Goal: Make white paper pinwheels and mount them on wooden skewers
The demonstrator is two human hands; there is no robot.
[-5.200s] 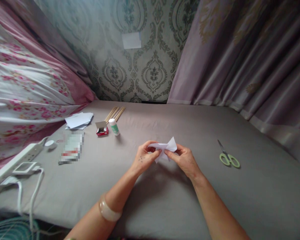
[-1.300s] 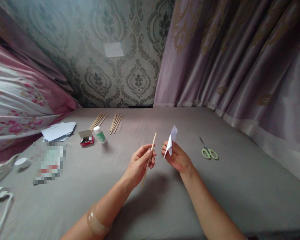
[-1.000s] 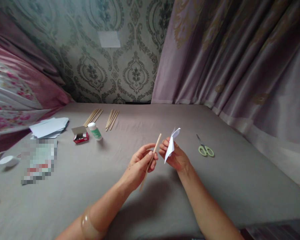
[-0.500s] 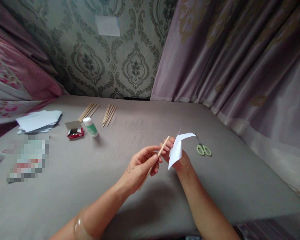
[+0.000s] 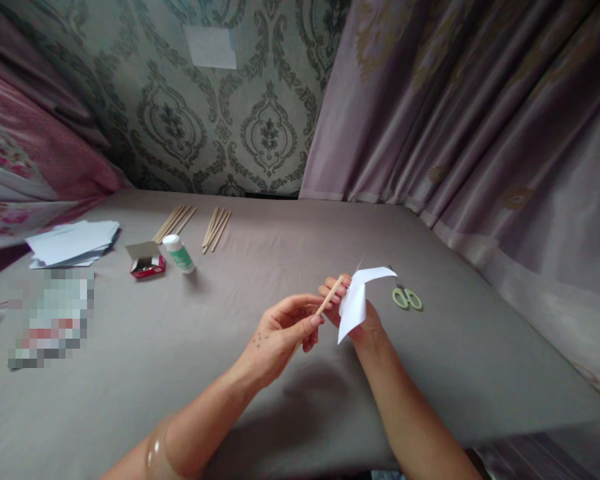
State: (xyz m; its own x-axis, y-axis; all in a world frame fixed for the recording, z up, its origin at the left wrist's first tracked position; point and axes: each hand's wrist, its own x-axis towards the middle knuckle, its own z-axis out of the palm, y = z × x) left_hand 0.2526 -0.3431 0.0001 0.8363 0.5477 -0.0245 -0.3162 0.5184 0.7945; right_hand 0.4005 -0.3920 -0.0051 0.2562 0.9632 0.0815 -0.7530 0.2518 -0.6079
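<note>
My left hand (image 5: pixel 284 333) is closed on a thin wooden stick (image 5: pixel 331 296), pinched between thumb and fingers. The stick tilts up to the right, its upper end close beside the paper. In my right hand (image 5: pixel 364 321) is a folded white paper piece (image 5: pixel 354 308) with pointed flaps, like a pinwheel. Its flaps hide part of that hand, whose fingertips curl near the stick's upper end. Both hands are above the table. Green-handled scissors (image 5: pixel 407 299) lie just right of the paper, their blades partly hidden behind a flap.
On the grey-covered table (image 5: pixel 300 240), a white bottle with a green label (image 5: pixel 179 255) stands beside an open red box (image 5: pixel 148 267) of small items. Behind are two groups of wooden sticks (image 5: pixel 217 230). Stacked white paper (image 5: pixel 73 243) and a blurred packet (image 5: pixel 53 320) lie at left.
The stick has shifted slightly up and right, nearer the paper, and its lower end no longer shows below my left hand. The view has turned slightly.
</note>
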